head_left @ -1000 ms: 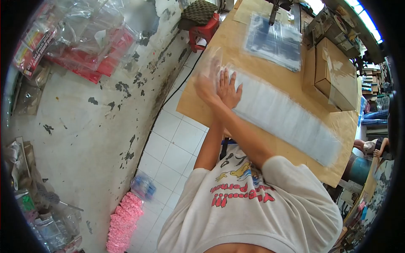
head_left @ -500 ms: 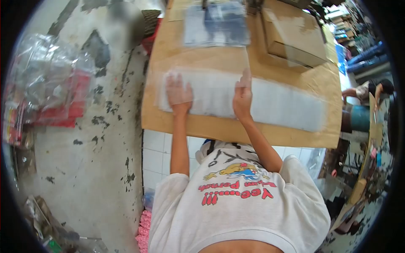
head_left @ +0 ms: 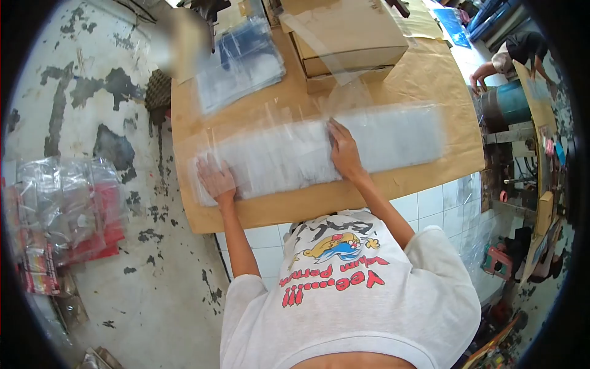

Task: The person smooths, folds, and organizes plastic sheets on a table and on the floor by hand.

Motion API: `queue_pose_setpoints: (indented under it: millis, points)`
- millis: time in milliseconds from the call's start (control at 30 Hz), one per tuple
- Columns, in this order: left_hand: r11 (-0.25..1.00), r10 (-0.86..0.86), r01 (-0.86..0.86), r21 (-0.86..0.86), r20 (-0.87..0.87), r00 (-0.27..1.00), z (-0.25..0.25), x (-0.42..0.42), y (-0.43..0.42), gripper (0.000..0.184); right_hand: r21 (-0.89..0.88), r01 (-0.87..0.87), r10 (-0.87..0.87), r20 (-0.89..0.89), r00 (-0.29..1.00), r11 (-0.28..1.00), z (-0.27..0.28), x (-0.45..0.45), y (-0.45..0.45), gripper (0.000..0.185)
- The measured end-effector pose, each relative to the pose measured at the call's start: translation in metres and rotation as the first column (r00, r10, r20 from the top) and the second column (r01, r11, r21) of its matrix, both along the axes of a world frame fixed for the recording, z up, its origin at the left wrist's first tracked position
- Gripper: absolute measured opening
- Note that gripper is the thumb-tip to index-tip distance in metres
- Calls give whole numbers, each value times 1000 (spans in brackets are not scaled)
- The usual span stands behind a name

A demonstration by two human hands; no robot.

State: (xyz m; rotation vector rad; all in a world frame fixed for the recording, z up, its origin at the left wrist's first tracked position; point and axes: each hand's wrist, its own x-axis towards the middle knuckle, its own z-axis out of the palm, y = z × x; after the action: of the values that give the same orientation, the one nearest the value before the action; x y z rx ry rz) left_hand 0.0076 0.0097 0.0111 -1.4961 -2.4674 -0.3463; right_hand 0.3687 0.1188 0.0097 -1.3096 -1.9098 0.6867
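Observation:
A long row of overlapping clear plastic sheets (head_left: 393,136) lies across the brown paper-covered table (head_left: 295,209). My left hand (head_left: 217,179) rests on the row's left end, palm down and fingers spread, with a thin clear film over or around it. Near the middle of the row, my right hand (head_left: 345,150) touches the sheets on its edge, its fingers stretched out and close together. Neither hand grips anything that I can see.
A stack of clear bags (head_left: 243,67) lies at the table's back left. Behind the row stands a cardboard box (head_left: 350,43). Plastic packets (head_left: 67,215) hang at the wall on the left. Another person (head_left: 504,60) bends by a teal drum (head_left: 514,102) at far right.
The view has turned. My hands, first close together at the row's left end, have come apart; the right one moved along to the middle while the left stayed near the end.

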Motion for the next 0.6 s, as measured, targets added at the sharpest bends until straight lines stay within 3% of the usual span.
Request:
queue_pose_setpoints:
  millis: [33, 133, 333, 433, 533, 600]
  points:
    - [1000, 5, -5, -12, 2, 1000, -1, -1, -1, 53, -20, -25, 25, 6, 1000, 999, -8, -3, 14, 48]
    - [999, 16, -15, -33, 34, 999, -5, -3, -2, 54, 69, 50, -66, 247, 967, 996, -23, 0, 65, 53]
    - [1000, 16, -15, -20, 75, 997, 1, 1, -2, 55, 279, 131, -204, 252, 946, 951, 38, 20, 72, 59]
    - [999, 37, -35, -32, 46, 998, -4, -1, -1, 55, 363, 229, -192, -135, 972, 903, 43, 39, 44, 57]
    - [997, 47, -43, -68, 57, 997, -7, -5, -2, 55, 181, 315, -269, -238, 933, 932, 47, 50, 9, 55]
    - [999, 22, -21, -39, 18, 1000, -9, -5, -4, 55, 57, 345, -286, -446, 848, 937, 46, 61, -18, 55]
